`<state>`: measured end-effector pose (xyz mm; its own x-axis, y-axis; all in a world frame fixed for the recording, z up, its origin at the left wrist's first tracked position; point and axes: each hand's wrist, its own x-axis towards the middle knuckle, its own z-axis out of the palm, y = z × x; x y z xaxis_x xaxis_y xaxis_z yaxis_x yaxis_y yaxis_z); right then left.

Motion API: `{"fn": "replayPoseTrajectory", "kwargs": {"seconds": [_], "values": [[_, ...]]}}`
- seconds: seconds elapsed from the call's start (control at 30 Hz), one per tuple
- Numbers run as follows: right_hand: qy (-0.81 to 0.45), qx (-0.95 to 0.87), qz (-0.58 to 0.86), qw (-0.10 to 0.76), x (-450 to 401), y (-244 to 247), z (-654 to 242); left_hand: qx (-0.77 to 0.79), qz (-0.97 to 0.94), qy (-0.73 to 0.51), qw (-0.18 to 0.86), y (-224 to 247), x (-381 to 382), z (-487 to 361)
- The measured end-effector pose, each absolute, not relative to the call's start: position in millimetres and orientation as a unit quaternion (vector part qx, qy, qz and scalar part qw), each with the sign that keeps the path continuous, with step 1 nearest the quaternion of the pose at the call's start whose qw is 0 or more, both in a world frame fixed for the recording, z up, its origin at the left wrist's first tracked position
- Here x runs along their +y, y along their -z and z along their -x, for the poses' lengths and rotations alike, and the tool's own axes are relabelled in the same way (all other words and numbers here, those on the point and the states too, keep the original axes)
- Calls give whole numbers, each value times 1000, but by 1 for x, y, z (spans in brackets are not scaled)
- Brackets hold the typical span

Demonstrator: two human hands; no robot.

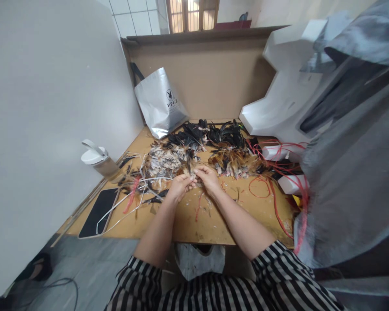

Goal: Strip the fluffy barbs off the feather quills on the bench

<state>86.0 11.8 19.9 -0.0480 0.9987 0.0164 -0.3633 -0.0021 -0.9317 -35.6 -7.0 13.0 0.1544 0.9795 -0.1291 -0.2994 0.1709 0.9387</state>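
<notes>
Close together over the middle of the table, my two hands pinch a small bunch of feathers (190, 167), brown and dark at the tips. My left hand (180, 186) has its fingers closed on the lower end. With thumb and forefinger together, my right hand (208, 179) grips the same bunch from the other side; the exact grip is too small to make out. Just beyond lies a pile of pale, speckled feathers (167, 159). Brown feathers (235, 160) are heaped to the right, and black feathers (225, 134) lie behind.
On the left stand a lidded clear jug (105, 164) and a phone (99, 211), with white strips (129, 206) across it. A silver bag (160, 103) leans at the back. Red string (274, 198) trails at right, beside white foam pieces (293, 183) and grey cloth (353, 172).
</notes>
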Motion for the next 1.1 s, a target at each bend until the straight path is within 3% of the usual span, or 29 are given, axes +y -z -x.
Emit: {"fn": "replayPoseTrajectory", "kwargs": {"seconds": [0.77,1.1], "values": [[-650,-476,344,483,17,-16,-100,398,-400,-502,656,-11,-5,42],[-570,-521,411,484,20,-17,-103,450,-465,-462,607,-9,-4,39]]}}
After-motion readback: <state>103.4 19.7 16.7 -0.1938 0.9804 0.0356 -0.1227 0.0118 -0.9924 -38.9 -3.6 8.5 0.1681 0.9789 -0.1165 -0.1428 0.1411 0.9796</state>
